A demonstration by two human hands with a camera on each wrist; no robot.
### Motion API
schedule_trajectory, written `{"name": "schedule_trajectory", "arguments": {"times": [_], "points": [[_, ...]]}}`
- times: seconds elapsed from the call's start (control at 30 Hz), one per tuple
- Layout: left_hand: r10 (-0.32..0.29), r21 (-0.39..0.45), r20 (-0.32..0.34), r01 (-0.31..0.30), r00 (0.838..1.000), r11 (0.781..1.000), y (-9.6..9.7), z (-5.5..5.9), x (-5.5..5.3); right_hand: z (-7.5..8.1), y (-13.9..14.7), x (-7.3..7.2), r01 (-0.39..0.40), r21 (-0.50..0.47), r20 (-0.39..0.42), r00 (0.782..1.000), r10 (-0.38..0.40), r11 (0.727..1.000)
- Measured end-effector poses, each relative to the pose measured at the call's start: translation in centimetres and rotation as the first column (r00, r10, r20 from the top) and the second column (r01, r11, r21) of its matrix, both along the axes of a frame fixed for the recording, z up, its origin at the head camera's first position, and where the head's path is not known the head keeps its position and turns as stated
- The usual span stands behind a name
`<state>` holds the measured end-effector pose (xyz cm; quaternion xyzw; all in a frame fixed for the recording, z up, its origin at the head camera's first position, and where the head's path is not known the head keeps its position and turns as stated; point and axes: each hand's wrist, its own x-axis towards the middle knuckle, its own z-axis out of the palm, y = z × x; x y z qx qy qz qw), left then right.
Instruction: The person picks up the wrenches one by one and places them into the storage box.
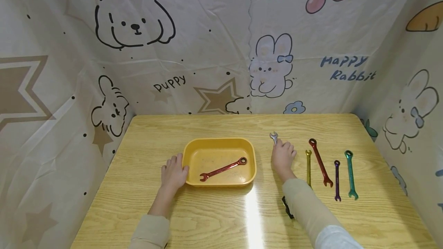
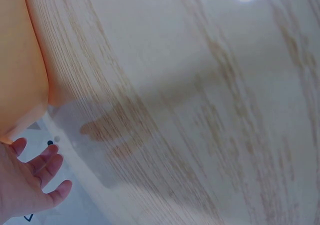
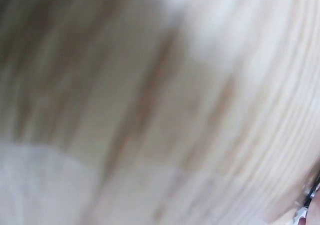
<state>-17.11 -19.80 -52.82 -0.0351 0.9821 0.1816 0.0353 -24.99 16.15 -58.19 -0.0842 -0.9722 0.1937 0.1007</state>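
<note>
Sleeves (image 1: 306, 205), woodgrain table (image 1: 214, 218), printed cloth (image 1: 214, 55).

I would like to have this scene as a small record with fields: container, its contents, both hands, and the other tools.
container: yellow tray
contents: one red wrench, lying slantwise
left hand: at the tray's left rim
right hand: holds silver wrench, open end showing
other tools: gold wrench (lower end hidden by sleeve), second red wrench, purple wrench, green wrench
surface: wood-grain table

On the printed cloth (image 1: 214, 10), "Puppy" (image 1: 169, 83) is written left of centre and "Happy Rabbit" (image 1: 346, 62) at upper right.
</note>
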Motion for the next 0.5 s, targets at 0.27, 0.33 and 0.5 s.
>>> {"name": "schedule_trajectory", "arguments": {"times": [0.27, 0.33, 0.5], "points": [[0.001, -0.001, 0.0, -0.001, 1.0, 1.0, 0.02, -0.01, 0.0, -0.08, 0.04, -0.04, -0.006, 0.022, 0.003, 1.0, 0.006, 1.0], [0.003, 0.001, 0.0, -0.003, 1.0, 1.0, 0.02, 0.02, 0.0, -0.12, 0.07, -0.01, -0.01, 0.021, -0.001, 1.0, 0.01, 1.0], [0.005, 0.003, 0.0, -0.005, 1.0, 1.0, 0.05, 0.09, 0.02, -0.12, 0.06, 0.03, -0.026, 0.031, -0.002, 1.0, 0.026, 0.999]]}}
